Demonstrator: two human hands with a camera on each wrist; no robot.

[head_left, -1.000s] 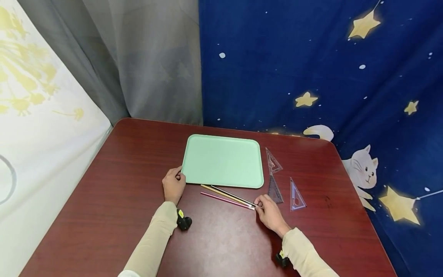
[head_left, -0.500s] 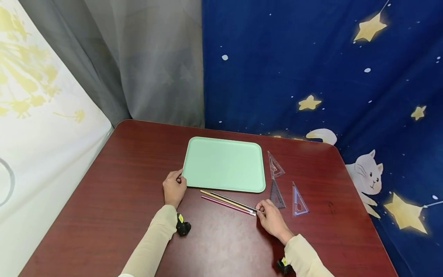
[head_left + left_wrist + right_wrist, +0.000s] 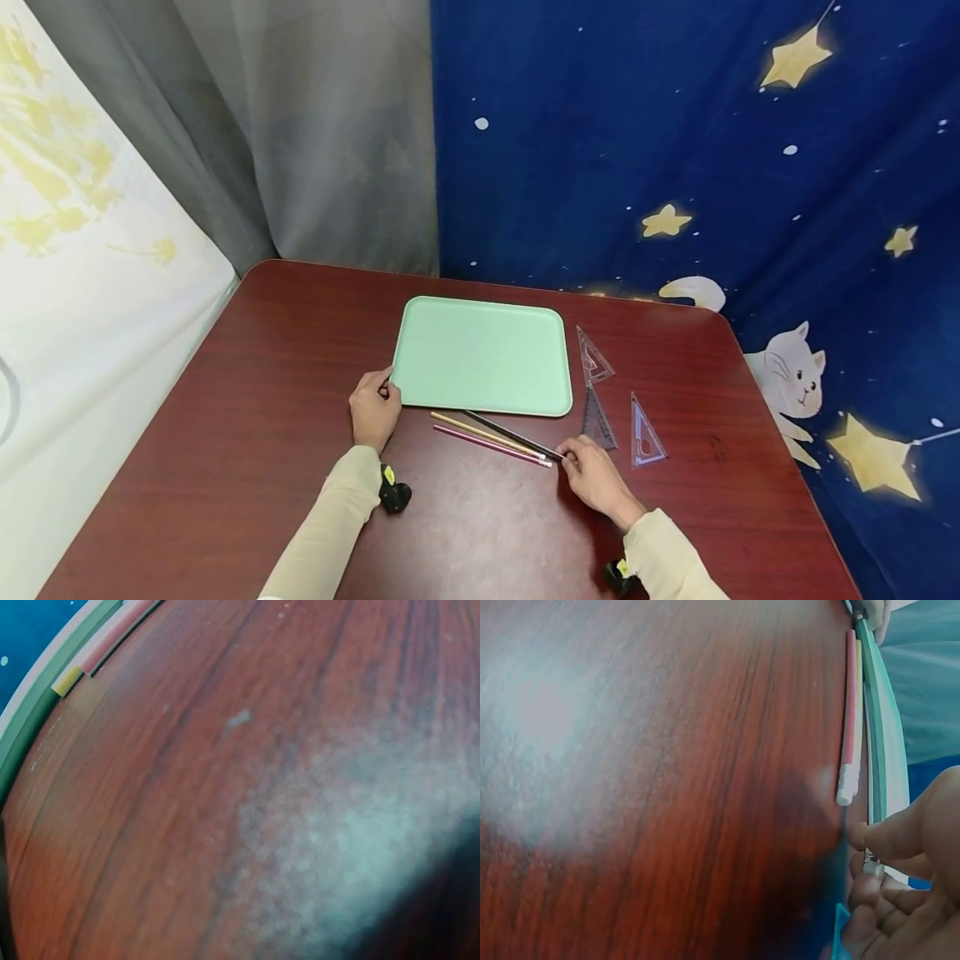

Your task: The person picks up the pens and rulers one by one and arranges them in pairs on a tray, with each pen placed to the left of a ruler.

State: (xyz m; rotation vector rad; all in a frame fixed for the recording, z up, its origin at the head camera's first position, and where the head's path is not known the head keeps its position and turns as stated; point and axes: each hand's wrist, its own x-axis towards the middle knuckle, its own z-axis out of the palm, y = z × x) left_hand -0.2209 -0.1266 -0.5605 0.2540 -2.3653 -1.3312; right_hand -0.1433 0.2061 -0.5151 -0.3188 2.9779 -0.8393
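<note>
My left hand (image 3: 375, 410) pinches the near-left corner of a light green tray (image 3: 480, 354). Thumb and fingers of my right hand (image 3: 595, 475) pinch the right end of a black pencil (image 3: 517, 435); its pale tip (image 3: 871, 867) shows between them in the right wrist view. Left of that hand, a yellow pencil (image 3: 483, 431) and a dark red pencil (image 3: 487, 445) lie side by side along the tray's near edge, eraser ends to the right. The left wrist view shows mostly tabletop, with the red pencil (image 3: 112, 634) beside the tray's rim and my left hand out of sight.
Right of the tray lie three clear triangular set squares: one at the back (image 3: 595, 358), a greyish one (image 3: 597, 421) by my right hand, and a bluish one (image 3: 647, 435) farther right. Curtains (image 3: 585, 150) hang behind the reddish-brown table (image 3: 300, 333).
My right hand has shifted slightly right with the black pencil, which now stands farther apart from the yellow one. My left hand stays at the tray corner.
</note>
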